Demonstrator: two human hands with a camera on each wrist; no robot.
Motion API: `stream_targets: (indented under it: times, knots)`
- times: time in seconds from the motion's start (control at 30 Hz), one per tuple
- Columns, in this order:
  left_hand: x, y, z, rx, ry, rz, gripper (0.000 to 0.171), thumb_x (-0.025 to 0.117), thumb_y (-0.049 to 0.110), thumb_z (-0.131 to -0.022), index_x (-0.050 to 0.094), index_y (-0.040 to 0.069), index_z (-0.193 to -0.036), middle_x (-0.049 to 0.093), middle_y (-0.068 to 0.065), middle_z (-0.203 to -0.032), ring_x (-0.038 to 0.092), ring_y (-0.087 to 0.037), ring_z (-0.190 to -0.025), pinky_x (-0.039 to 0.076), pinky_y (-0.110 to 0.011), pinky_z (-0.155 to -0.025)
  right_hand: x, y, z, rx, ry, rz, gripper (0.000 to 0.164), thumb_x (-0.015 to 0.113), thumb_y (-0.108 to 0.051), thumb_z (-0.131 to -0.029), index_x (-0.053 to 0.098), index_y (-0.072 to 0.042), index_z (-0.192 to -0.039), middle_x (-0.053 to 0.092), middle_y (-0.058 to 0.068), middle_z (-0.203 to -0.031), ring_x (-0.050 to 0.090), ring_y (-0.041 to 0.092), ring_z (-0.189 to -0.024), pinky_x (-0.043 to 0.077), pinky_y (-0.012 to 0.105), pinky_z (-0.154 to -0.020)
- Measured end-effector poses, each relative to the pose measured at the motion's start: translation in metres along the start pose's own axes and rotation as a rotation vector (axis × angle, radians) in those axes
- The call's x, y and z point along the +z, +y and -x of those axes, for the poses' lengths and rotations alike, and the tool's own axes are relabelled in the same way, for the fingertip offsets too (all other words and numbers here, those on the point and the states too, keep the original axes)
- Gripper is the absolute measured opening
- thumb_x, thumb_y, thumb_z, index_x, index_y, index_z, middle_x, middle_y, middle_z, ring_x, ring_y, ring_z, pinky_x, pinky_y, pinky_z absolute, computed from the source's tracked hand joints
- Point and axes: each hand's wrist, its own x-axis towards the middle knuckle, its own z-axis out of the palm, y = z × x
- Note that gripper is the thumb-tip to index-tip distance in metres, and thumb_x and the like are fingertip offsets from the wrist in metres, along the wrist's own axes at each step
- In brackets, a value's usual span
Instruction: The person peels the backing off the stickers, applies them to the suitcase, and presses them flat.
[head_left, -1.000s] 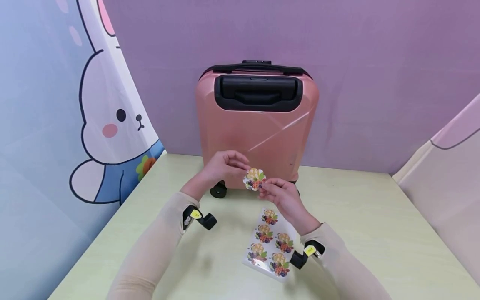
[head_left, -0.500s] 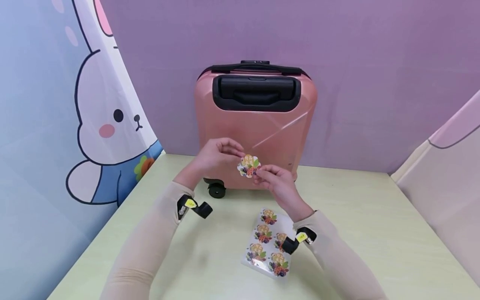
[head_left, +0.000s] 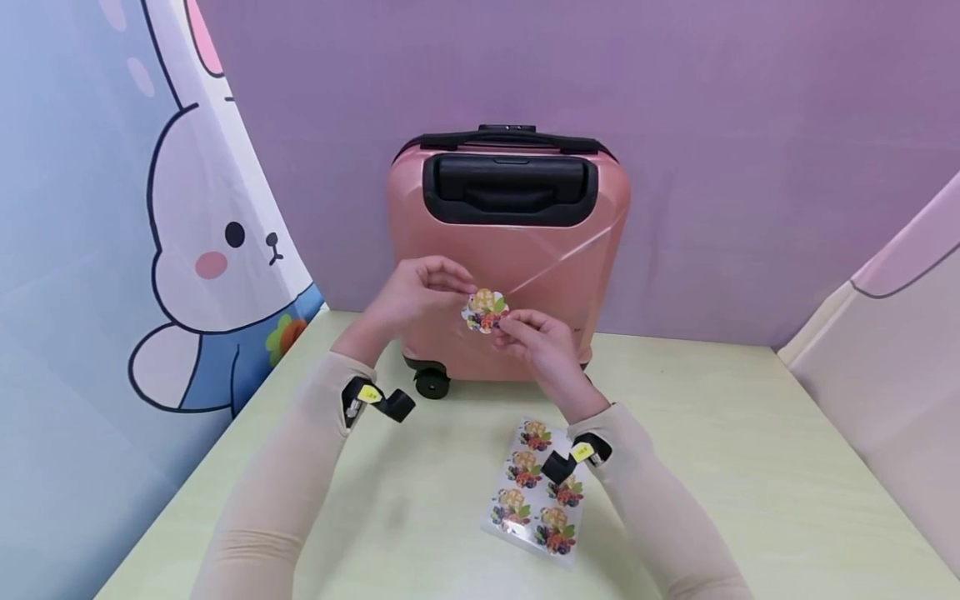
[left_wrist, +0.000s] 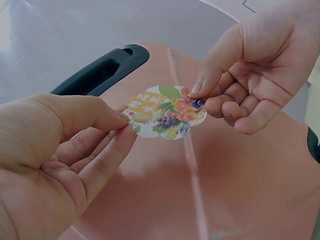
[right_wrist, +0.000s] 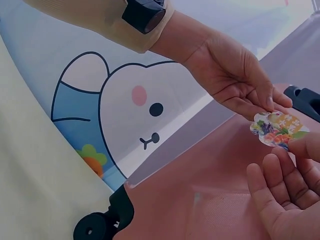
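A flower-shaped sticker (head_left: 485, 311) printed with fruit is stretched between both hands in front of the pink suitcase (head_left: 525, 258). My left hand (head_left: 420, 293) pinches its left edge between thumb and index finger, as the left wrist view shows on the sticker (left_wrist: 162, 112). On the opposite edge, my right hand (head_left: 543, 342) pinches it the same way, with the other fingers curled in below. The sticker is held apart from the suitcase, its printed face up. Below the hands a sheet of fruit stickers (head_left: 517, 500) lies on the table, partly covered by the right wrist's camera strap.
Upright at the back, the suitcase has a recessed black handle (head_left: 513, 190) and a black wheel (head_left: 432, 383) at its lower left. The pale table (head_left: 720, 467) runs to a purple backdrop (head_left: 750, 167). A rabbit-print cloth (head_left: 202, 250) hangs at the left.
Both hands have moved up and slightly left with the sticker, bringing it higher in front of the suitcase. Each keeps its pinch. The sticker sheet stays on the table.
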Motion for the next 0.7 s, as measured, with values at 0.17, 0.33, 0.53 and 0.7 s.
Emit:
stream_targets:
  times: [0.17,0.33,0.53,0.7]
  knots:
    - [-0.007,0.004,0.001,0.025,-0.001,0.002,0.022,0.067,-0.008,-0.088,0.064,-0.006,-0.110,0.073,-0.014,-0.105,0.070,-0.018,-0.096,0.055,-0.030,-0.087,0.008,-0.004,-0.005,-0.009,0.016,-0.007,0.017,0.059,0.006,-0.095,0.067,-0.006,-0.086,0.071,0.008,-0.082,0.069,0.019,-0.077,0.058,0.031,-0.078]
    - [-0.011,0.009,0.003,0.043,-0.007,-0.005,0.022,0.063,-0.009,-0.089,0.063,-0.008,-0.112,0.071,-0.017,-0.108,0.069,-0.018,-0.096,0.054,-0.030,-0.088,0.012,-0.005,-0.011,-0.015,0.006,-0.005,0.018,0.059,0.005,-0.096,0.069,-0.006,-0.086,0.071,0.008,-0.084,0.069,0.019,-0.077,0.058,0.031,-0.078]
    - [-0.014,0.016,0.002,0.058,0.017,-0.010,0.020,0.057,-0.007,-0.093,0.063,-0.009,-0.112,0.070,-0.018,-0.108,0.068,-0.017,-0.095,0.054,-0.030,-0.088,0.020,-0.005,-0.019,-0.027,0.001,0.001,0.018,0.058,0.003,-0.097,0.068,-0.007,-0.087,0.070,0.010,-0.086,0.069,0.019,-0.076,0.058,0.031,-0.077]
    - [-0.017,0.020,0.002,0.057,0.048,0.000,0.025,0.046,-0.009,-0.095,0.062,-0.010,-0.114,0.068,-0.021,-0.112,0.068,-0.020,-0.095,0.054,-0.033,-0.090,0.029,-0.006,-0.023,-0.024,0.028,-0.013,0.017,0.059,0.004,-0.096,0.068,-0.006,-0.086,0.068,0.012,-0.087,0.068,0.018,-0.072,0.059,0.030,-0.074]
